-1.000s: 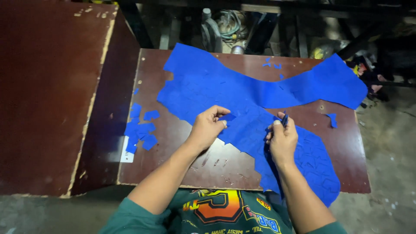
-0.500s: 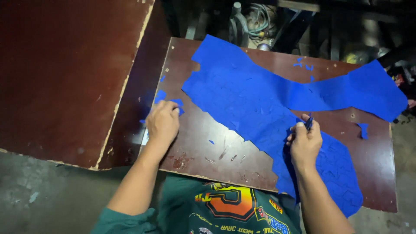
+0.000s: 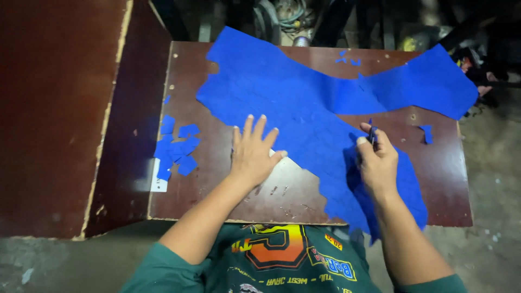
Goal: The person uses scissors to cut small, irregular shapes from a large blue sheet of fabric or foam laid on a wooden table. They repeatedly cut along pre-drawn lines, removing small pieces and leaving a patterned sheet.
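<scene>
Pinning the blue sheet (image 3: 304, 103) flat with an open left hand (image 3: 252, 154) mid-frame, right hand (image 3: 377, 163) gripping probably a small cutter (image 3: 373, 133); next cut needs steadiness.

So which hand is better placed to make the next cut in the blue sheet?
Probably the right hand: it grips a small dark tool with its tip at the blue sheet. The left hand lies flat, fingers spread, at the sheet's edge, better suited to holding it down.

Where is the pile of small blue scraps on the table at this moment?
In the head view, the pile of small blue scraps lies near the left edge of the brown table, to the left of the left hand and apart from the large blue sheet.
</scene>
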